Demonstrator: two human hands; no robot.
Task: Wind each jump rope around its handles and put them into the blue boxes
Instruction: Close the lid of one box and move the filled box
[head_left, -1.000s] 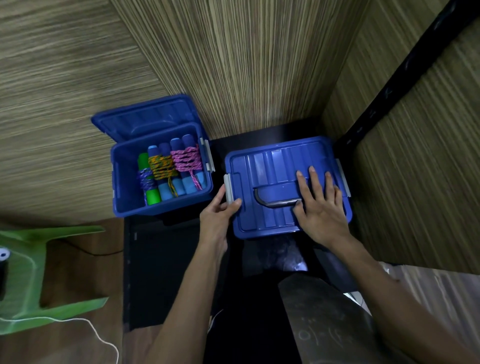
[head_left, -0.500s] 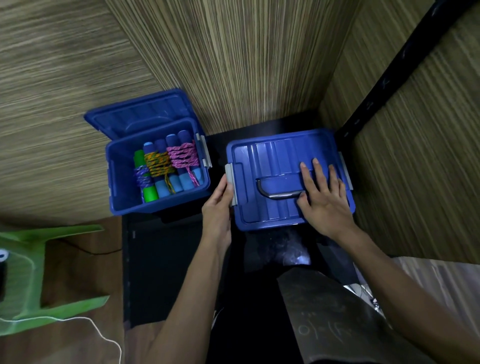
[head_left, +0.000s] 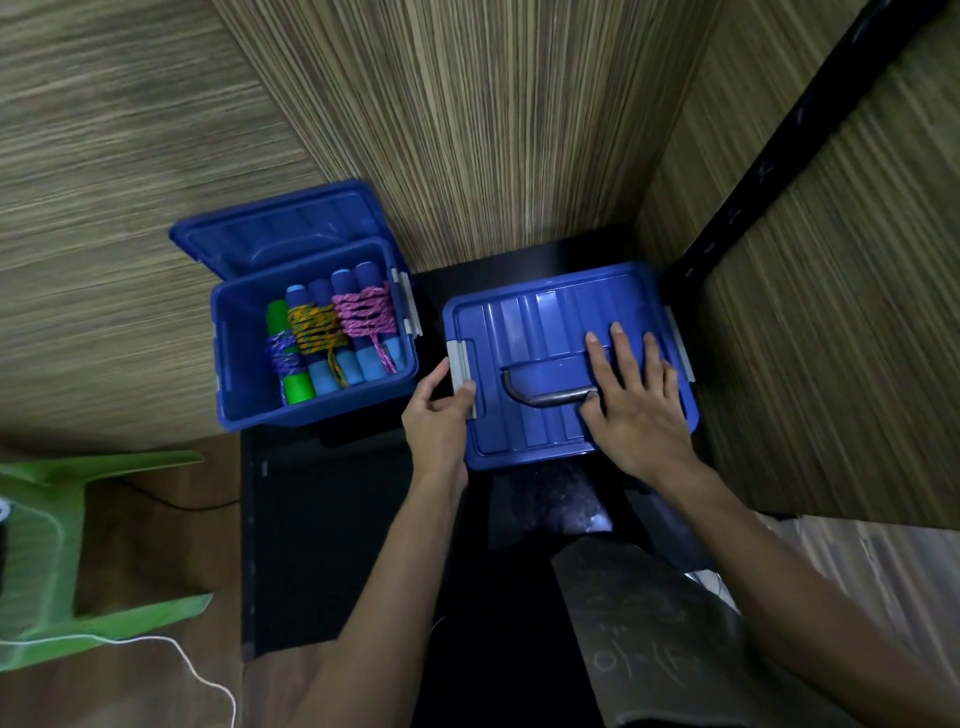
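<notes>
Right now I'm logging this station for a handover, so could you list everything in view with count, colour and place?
Open box: one, blue, left on the table, lid tipped back behind it.
Wound ropes: three in the open box; purple rope on green handles, yellow rope on blue handles, pink rope on blue handles.
Closed box: one, blue, right on the table, grey latches, grey handle on top.
Table: one, black, centre.
Chair: one, green, lower left.
Cable: one, white, floor at lower left.
Hands: left hand pinches the closed box's left latch; right hand lies flat on its lid.
</notes>
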